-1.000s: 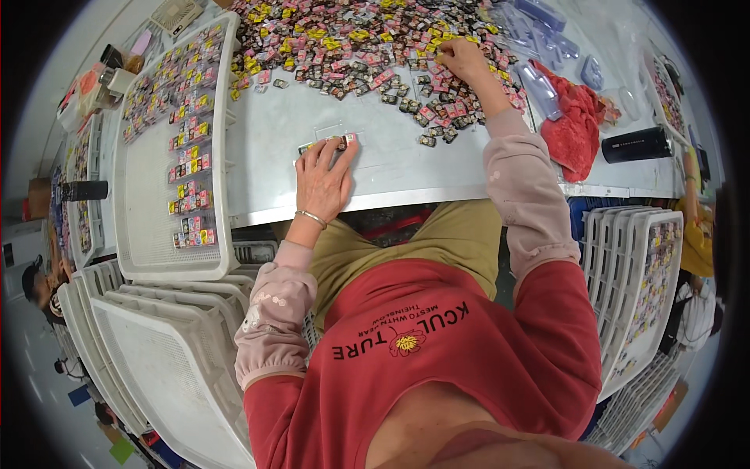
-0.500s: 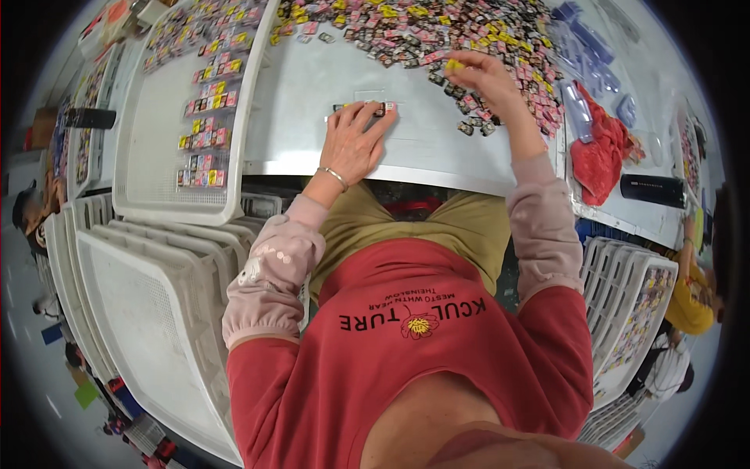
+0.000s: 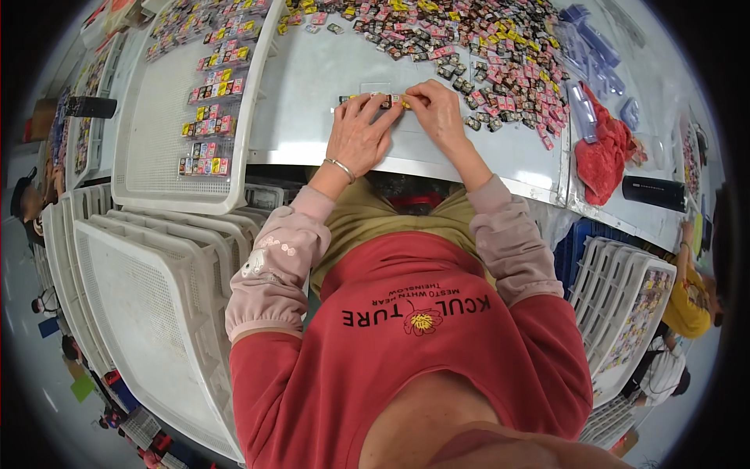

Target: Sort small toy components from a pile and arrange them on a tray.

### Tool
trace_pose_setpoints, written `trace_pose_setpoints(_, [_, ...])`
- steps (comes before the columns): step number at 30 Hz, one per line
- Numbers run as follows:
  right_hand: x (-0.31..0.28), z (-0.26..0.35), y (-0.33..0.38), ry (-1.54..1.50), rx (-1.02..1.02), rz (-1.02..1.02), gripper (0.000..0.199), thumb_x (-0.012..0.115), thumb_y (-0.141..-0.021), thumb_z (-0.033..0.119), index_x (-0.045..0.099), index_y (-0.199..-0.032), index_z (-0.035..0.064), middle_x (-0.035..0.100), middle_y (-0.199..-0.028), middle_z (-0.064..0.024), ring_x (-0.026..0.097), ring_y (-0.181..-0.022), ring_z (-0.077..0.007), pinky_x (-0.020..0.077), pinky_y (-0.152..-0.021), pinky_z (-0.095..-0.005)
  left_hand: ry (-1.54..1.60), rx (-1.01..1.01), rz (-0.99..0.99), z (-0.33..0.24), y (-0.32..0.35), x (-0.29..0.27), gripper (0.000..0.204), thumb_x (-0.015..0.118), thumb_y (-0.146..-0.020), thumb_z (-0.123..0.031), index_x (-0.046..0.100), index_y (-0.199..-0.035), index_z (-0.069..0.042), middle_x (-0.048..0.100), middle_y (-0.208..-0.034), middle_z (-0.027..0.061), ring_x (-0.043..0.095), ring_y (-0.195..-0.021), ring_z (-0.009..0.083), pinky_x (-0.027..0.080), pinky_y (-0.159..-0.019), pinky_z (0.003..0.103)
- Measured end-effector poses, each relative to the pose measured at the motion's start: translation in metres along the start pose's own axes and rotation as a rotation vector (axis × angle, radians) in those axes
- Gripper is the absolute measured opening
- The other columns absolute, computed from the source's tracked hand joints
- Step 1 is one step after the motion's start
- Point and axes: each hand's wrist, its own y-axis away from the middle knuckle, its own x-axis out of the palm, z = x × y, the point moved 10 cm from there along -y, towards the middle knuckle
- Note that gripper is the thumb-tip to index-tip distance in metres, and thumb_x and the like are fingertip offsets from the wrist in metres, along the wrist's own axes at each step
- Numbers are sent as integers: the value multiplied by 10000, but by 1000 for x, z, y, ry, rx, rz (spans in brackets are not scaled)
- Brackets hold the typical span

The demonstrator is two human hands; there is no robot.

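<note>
On the table's near part, my left hand [image 3: 358, 139] is bent over a clear plastic case [image 3: 376, 87], its fingers gripping a row of small printed blocks [image 3: 386, 102] in it. The fingers cover much of the row. My right hand [image 3: 439, 116] is at the right end of this case, thumb and fingertips pinching a small yellow block [image 3: 405, 103]. Whether that block touches the row is hard to tell. Beyond both hands spreads a large heap of loose small blocks [image 3: 500, 70] in pink, black and yellow.
At the left stands a white mesh tray [image 3: 156, 141] bearing several filled clear cases [image 3: 205, 160]. White trays [image 3: 141, 289] are stacked below it. On the right lie a red cloth [image 3: 600, 168], a black cylinder [image 3: 655, 190] and clear plastic pieces [image 3: 594, 43].
My right hand has come from the heap's edge, toward me and to the left, bringing the yellow block to the case. My left hand stays on the case.
</note>
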Motion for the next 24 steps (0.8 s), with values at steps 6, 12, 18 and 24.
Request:
trace_pose_setpoints(6, [-6, 29, 11, 231, -279, 8, 126, 664, -778, 55, 682, -893, 8, 594, -767, -117, 587, -647, -279, 471, -604, -347, -1, -17, -1, 1, 0, -1, 466, 580, -759, -126, 560, -1219, -201, 514, -1195, 40, 457, -1132, 261, 355, -884, 401])
trace_pose_setpoints(12, [6, 6, 7, 189, -101, 141, 183, 655, -786, 61, 674, -967, 40, 600, -844, -108, 602, -703, -278, 471, -618, -335, -4, -20, -7, 3, 2, -1, 483, 585, -752, -128, 558, -1229, -203, 516, -1198, 35, 457, -1131, 257, 350, -894, 399])
trace_pose_setpoints(18, [11, 30, 21, 550, -239, 62, 223, 618, -766, 40, 680, -974, 87, 570, -879, -80, 581, -779, -251, 471, -642, -351, 38, -31, 1, 1, -1, 1, 484, 593, -748, -137, 565, -1226, -204, 517, -1207, 34, 460, -1129, 257, 350, -902, 402])
trace_pose_setpoints(24, [-6, 13, 28, 122, -207, 36, 216, 558, -817, 1, 649, -1013, 17, 576, -911, -115, 582, -818, -255, 481, -718, -347, -19, 11, -15, -2, -2, 4, 456, 588, -754, -131, 571, -1204, -202, 512, -1204, 44, 450, -1127, 269, 350, -912, 426])
